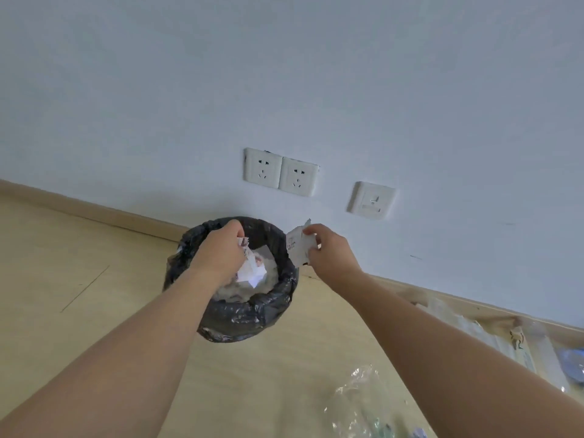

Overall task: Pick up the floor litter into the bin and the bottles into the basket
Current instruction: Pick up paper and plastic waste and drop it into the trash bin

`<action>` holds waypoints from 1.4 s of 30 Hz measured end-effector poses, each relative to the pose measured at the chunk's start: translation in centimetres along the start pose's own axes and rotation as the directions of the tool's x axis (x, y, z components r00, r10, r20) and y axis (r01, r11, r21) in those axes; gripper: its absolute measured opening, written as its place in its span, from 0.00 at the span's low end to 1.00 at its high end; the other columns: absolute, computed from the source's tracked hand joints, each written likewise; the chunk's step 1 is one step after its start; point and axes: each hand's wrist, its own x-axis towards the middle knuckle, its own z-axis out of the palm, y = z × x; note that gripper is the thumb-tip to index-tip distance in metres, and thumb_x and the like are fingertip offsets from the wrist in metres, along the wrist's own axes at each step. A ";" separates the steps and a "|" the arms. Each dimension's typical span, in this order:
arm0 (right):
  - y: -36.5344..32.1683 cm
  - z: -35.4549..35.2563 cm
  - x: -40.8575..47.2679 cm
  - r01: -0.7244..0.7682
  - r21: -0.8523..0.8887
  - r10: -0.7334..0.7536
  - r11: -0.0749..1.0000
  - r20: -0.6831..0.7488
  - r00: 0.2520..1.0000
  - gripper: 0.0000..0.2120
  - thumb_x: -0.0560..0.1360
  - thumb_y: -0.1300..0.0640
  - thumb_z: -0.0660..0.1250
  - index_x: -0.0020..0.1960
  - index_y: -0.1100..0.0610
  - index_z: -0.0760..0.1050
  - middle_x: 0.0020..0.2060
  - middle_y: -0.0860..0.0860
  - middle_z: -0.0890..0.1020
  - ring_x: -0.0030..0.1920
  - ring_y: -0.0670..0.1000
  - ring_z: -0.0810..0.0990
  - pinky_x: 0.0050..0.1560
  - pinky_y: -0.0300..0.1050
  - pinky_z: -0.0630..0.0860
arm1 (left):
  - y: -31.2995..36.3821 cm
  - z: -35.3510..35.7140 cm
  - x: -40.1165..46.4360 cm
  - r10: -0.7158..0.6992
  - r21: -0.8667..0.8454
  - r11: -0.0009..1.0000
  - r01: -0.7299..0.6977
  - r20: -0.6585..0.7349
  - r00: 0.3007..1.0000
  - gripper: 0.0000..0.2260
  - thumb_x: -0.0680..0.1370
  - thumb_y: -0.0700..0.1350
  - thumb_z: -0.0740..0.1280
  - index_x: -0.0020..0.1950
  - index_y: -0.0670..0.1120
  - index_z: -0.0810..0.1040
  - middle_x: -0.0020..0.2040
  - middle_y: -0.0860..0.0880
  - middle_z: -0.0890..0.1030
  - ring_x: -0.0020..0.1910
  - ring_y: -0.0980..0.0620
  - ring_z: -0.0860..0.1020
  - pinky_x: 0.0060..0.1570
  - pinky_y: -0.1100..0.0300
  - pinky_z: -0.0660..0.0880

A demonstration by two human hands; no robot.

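Head view: both forearms were bare from the bottom edge of the frame up to the wrists, no sleeve or cuff in shot. Left hand [221, 251] and right hand [328, 248] were bare too: no gloves, rings, watch or wristband on the sides facing the camera. No tape, straps, cables or markings on either arm. Fingernails were too small to judge. Upper arms, shoulders and clothing sat outside the frame, so can't say what was worn.
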 end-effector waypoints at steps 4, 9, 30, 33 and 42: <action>-3.3 6.5 3.3 0.009 -0.058 -0.001 0.998 0.129 0.992 0.21 0.76 0.65 0.56 0.66 0.50 0.71 0.51 0.51 0.75 0.42 0.50 0.75 0.34 0.36 0.68 | -6.4 -0.4 -0.4 -0.025 0.251 0.968 0.014 0.042 0.999 0.06 0.80 0.41 0.62 0.54 0.51 0.70 0.43 0.51 0.79 0.41 0.51 0.77 0.45 0.56 0.77; -2.9 12.6 5.0 0.139 -0.551 0.055 0.823 0.322 0.945 0.19 0.78 0.57 0.57 0.66 0.43 0.72 0.66 0.49 0.72 0.69 0.56 0.62 0.69 0.55 0.57 | -9.1 0.5 -0.3 0.004 0.613 0.786 -0.081 0.126 0.992 0.12 0.77 0.46 0.63 0.61 0.53 0.70 0.56 0.50 0.75 0.59 0.46 0.69 0.59 0.49 0.62; 24.6 -5.5 -14.5 -0.378 -0.493 0.545 0.783 0.253 0.799 0.23 0.76 0.52 0.61 0.70 0.49 0.67 0.67 0.51 0.71 0.64 0.53 0.72 0.65 0.47 0.68 | 12.2 18.4 -10.2 -0.032 0.156 0.985 -0.075 0.589 0.807 0.33 0.73 0.63 0.65 0.71 0.46 0.64 0.65 0.47 0.74 0.62 0.44 0.73 0.61 0.50 0.71; 27.4 -4.3 -17.5 -0.414 -0.457 0.598 0.787 0.403 0.693 0.26 0.74 0.54 0.64 0.72 0.49 0.64 0.68 0.50 0.71 0.64 0.52 0.73 0.65 0.46 0.68 | 11.1 23.1 -14.0 -0.273 0.390 0.921 -0.024 0.687 0.673 0.45 0.63 0.71 0.69 0.71 0.47 0.61 0.64 0.47 0.74 0.64 0.44 0.71 0.62 0.49 0.68; 30.7 0.1 -21.0 -0.175 -0.604 0.491 0.778 0.409 0.769 0.17 0.76 0.54 0.63 0.65 0.54 0.68 0.61 0.52 0.73 0.61 0.55 0.75 0.60 0.50 0.67 | 9.3 28.6 -17.7 -0.304 0.531 0.846 -0.052 0.559 0.772 0.17 0.73 0.48 0.66 0.60 0.47 0.70 0.58 0.48 0.78 0.60 0.45 0.73 0.52 0.56 0.66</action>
